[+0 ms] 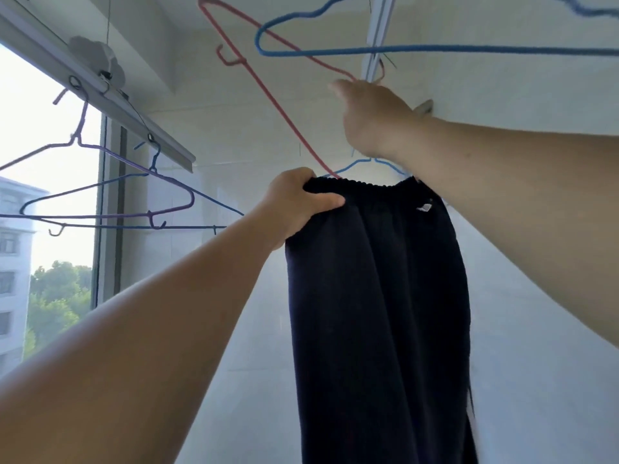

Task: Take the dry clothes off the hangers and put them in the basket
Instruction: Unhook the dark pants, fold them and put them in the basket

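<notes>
This is a home's enclosed laundry balcony. Overhead run metal drying rails [110,92], hung with bare wire hangers: a purple one [110,152] on the left, a pink one [268,92] and a blue one [402,48] higher up. Pale tiled walls [234,135] close the far end. Left, a large window [43,195] looks out on an apartment block [13,262] and treetops [60,293].

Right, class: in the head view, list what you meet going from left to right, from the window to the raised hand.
Window → purple hanger → left hand gripping the waistband → dark trousers → right hand raised at a hanger hook. The red and blue hangers overhead overlap, so they are left out.
</notes>
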`<state>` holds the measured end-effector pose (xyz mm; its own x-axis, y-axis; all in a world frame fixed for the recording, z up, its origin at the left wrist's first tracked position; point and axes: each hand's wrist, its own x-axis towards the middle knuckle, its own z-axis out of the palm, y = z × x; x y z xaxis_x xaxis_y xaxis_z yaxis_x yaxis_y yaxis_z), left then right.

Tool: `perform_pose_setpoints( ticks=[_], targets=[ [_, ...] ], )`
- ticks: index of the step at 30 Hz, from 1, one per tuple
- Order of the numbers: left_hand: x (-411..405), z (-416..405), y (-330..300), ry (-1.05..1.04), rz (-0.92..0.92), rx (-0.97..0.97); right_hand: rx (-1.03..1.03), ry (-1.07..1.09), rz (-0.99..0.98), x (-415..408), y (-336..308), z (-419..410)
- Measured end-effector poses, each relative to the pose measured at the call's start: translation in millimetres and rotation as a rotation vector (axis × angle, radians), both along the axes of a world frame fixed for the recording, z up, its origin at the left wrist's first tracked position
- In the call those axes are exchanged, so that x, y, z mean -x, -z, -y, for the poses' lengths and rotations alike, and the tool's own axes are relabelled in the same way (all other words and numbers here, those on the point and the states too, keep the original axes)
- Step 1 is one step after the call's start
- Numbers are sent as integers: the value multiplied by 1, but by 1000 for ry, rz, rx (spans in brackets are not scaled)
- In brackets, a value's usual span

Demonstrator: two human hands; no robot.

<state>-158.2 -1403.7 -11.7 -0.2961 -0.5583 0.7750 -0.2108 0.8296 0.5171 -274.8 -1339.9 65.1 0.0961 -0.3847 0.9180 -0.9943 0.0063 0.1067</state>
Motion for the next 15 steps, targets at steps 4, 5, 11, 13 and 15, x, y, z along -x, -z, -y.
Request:
perform_pose_setpoints(
  ticks=[4, 5, 11, 13, 15],
  targets=[
    [7, -8, 22, -97, 187, 23, -36, -62, 40, 16, 45, -4],
    [9, -9, 31, -122, 245, 28, -53, -75, 62, 20, 58, -4],
    [16, -29, 79, -212, 427, -44, -307, -188, 267, 46, 141, -7],
    [14, -38, 90, -220, 419, -93, -407, -271, 385, 51, 172, -17],
    [10, -51, 100, -238, 408, -137, -536, -360, 489, 57, 201, -29]
  ],
)
